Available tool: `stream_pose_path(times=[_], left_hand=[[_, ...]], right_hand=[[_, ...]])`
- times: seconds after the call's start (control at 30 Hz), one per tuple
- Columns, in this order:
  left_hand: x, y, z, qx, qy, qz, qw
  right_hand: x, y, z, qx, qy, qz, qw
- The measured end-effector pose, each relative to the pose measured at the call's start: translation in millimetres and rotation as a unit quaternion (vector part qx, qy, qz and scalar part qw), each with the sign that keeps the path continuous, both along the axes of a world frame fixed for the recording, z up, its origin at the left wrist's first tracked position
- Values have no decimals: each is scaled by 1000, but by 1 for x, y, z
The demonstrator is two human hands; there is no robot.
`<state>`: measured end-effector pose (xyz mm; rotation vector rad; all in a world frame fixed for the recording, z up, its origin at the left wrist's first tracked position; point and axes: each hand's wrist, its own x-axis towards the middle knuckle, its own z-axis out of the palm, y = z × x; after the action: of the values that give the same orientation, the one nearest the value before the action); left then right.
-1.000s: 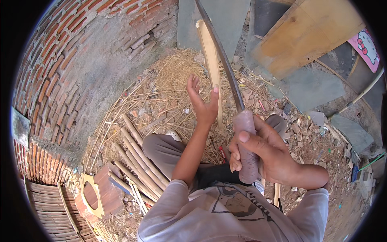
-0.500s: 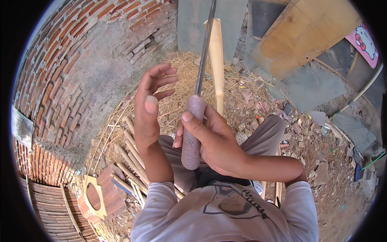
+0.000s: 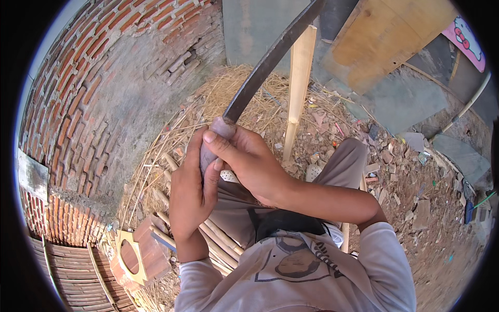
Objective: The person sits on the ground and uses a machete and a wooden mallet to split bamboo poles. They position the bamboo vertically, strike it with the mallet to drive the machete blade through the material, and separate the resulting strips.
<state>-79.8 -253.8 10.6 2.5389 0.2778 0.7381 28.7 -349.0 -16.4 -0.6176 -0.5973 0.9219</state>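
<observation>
Both my hands are closed round the thick greyish-purple handle of a machete (image 3: pixel 265 66). Its dark, broad blade slants up and to the right, out past the top edge of the view. My left hand (image 3: pixel 189 190) wraps the lower part of the handle from the left, thumb up. Higher on the grip, my right hand (image 3: pixel 254 164) lays its thumb across the front, close to the blade's base. Beyond the blade stands a pale split bamboo piece (image 3: pixel 299 86), partly crossed by the blade near its top. The handle's lower end is hidden by my hands.
Cut poles (image 3: pixel 218 247) lie by my left leg, beside a yellow board with a round hole (image 3: pixel 130 257). A brick wall (image 3: pixel 104 104) rises on the left. Sheets and a brown panel (image 3: pixel 392 41) lean at the back right. Straw (image 3: pixel 228 93) and rubble cover the ground ahead.
My left hand has come from open in the air onto the handle. The machete has shifted left, its blade tipping to the right and turning its broad side into view.
</observation>
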Motion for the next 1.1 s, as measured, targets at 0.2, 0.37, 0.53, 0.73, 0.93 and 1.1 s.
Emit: stream_pose_path(times=[0.2, 0.37, 0.53, 0.73, 0.93, 1.1], left_hand=[[-17, 12, -7, -12, -2, 100, 995], [-31, 26, -5, 4, 11, 138, 990], [-52, 53, -15, -27, -19, 161, 986], [-42, 61, -16, -26, -28, 186, 982], [-45, 66, -10, -9, 9, 213, 977], [-33, 62, -3, -16, -7, 202, 979]], right_hand=[[44, -48, -24, -134, -434, -138, 880], [133, -167, -139, -322, -326, -502, 733], [117, -353, -473, -722, -191, -401, 531], [-42, -362, -597, -847, -165, -160, 479], [-24, -366, -618, -830, -169, -105, 521], [-23, -343, -619, -813, -44, -242, 528]])
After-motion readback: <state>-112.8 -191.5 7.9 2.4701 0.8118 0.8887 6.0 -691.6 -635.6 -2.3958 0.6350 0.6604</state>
